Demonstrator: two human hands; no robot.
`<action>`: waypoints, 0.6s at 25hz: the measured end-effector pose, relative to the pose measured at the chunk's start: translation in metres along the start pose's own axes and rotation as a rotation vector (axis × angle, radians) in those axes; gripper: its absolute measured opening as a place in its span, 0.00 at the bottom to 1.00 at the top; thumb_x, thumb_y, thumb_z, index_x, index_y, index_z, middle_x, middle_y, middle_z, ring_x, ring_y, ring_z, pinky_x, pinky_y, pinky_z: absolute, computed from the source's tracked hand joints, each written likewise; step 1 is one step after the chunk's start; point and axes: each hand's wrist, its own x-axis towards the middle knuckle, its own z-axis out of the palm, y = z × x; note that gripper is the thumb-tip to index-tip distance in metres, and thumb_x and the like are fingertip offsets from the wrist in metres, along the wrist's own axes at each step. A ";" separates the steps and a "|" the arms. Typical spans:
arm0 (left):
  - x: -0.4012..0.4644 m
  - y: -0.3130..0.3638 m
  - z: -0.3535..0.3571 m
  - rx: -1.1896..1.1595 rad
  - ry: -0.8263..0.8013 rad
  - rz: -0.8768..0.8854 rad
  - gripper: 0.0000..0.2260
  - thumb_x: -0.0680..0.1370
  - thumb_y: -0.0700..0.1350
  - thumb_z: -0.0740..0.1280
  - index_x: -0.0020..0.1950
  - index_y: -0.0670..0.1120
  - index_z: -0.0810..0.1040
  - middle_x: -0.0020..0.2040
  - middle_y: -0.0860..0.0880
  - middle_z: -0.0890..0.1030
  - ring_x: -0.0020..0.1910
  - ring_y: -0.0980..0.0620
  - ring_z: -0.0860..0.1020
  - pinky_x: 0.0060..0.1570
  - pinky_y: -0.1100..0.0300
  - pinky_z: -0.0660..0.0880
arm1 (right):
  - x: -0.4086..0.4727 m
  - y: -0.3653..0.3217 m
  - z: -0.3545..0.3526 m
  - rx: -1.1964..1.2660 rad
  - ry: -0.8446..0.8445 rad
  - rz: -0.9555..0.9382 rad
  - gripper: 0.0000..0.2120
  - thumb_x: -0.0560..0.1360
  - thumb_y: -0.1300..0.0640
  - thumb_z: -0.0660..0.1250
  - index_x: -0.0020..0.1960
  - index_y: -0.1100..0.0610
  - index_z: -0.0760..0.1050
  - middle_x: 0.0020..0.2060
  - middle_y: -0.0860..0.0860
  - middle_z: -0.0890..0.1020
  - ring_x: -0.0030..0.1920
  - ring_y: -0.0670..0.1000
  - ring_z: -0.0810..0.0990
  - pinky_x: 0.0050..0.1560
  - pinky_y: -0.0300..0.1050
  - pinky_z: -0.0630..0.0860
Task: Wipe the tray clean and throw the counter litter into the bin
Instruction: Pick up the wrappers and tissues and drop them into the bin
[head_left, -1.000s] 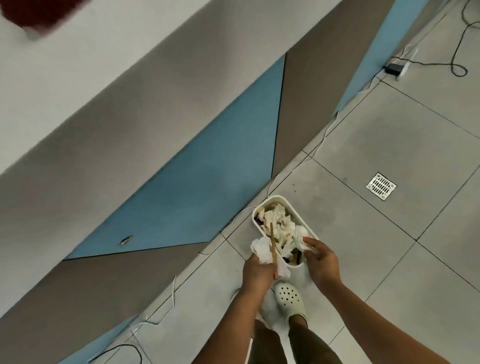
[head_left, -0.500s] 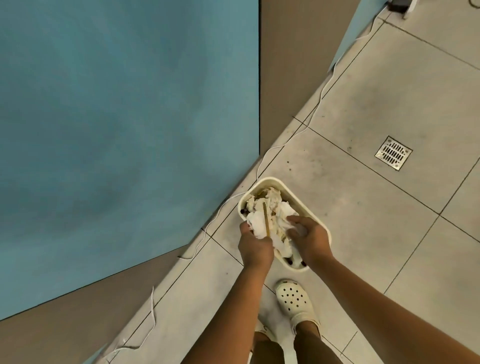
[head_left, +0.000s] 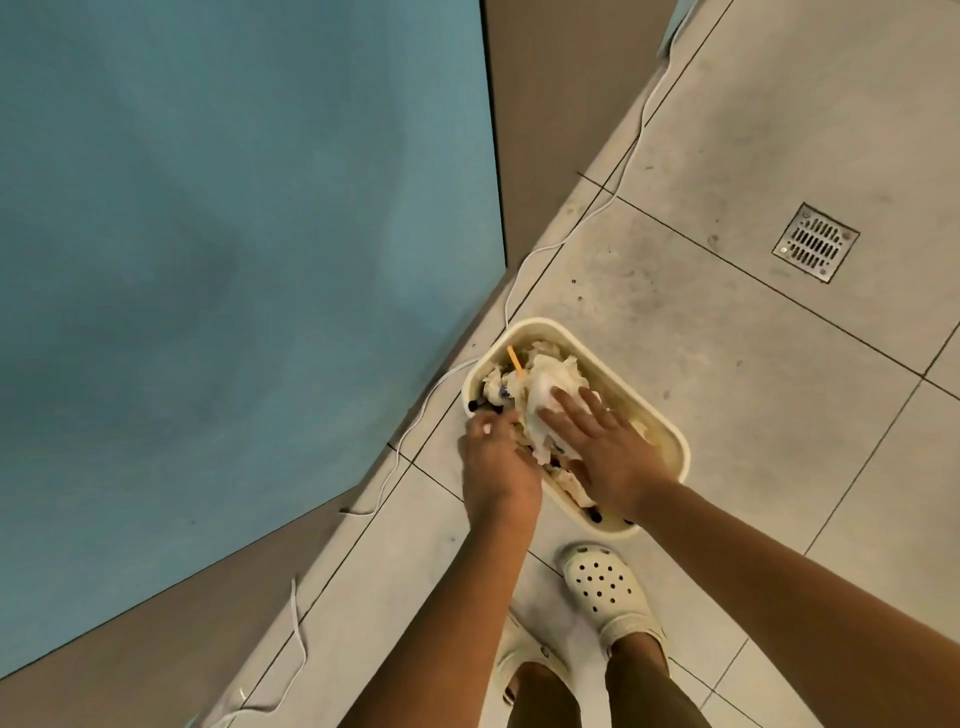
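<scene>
Right hand (head_left: 602, 447) flat, fingers straight, pressing crumpled tissue (head_left: 545, 395) down into cream bin (head_left: 670, 431) on floor. Left hand (head_left: 496, 452) at bin's near-left rim, fingers curled; grip unclear.

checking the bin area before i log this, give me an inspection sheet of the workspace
surface: pale tiled floor, dull stains and small specks near the bin
job's things: cream bin on the floor by the wall, piled to the rim with crumpled tissue; a thin orange stick pokes up at the far end; tray not in view
clutter: nothing seen loose on the floor beyond the specks
grippers: right hand flat, fingers straight, pressing on the tissue; left hand at the bin's near-left rim, fingers curled, hold unclear
cables: white cable runs along the foot of the wall past the bin
surroundings: blue panel, brown panel, metal drain, cream clogs
</scene>
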 end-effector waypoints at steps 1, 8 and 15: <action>0.004 -0.009 0.000 0.017 0.073 0.006 0.23 0.76 0.38 0.64 0.70 0.51 0.66 0.69 0.49 0.64 0.67 0.49 0.66 0.57 0.57 0.72 | 0.009 0.001 0.003 -0.108 -0.046 -0.038 0.34 0.80 0.53 0.55 0.75 0.46 0.36 0.69 0.45 0.31 0.74 0.54 0.33 0.74 0.55 0.41; 0.030 -0.022 0.010 -0.304 -0.105 -0.216 0.34 0.78 0.39 0.64 0.77 0.46 0.47 0.68 0.44 0.72 0.63 0.48 0.74 0.59 0.61 0.69 | 0.059 0.024 0.038 -0.206 -0.307 0.080 0.35 0.80 0.58 0.55 0.74 0.44 0.33 0.74 0.44 0.34 0.74 0.55 0.33 0.73 0.58 0.38; 0.042 -0.037 0.021 -0.404 -0.093 -0.199 0.28 0.76 0.37 0.66 0.73 0.49 0.60 0.63 0.49 0.76 0.54 0.53 0.79 0.51 0.67 0.72 | 0.079 0.026 0.062 -0.272 -0.401 0.176 0.45 0.74 0.65 0.61 0.72 0.43 0.30 0.67 0.42 0.24 0.72 0.54 0.28 0.74 0.63 0.45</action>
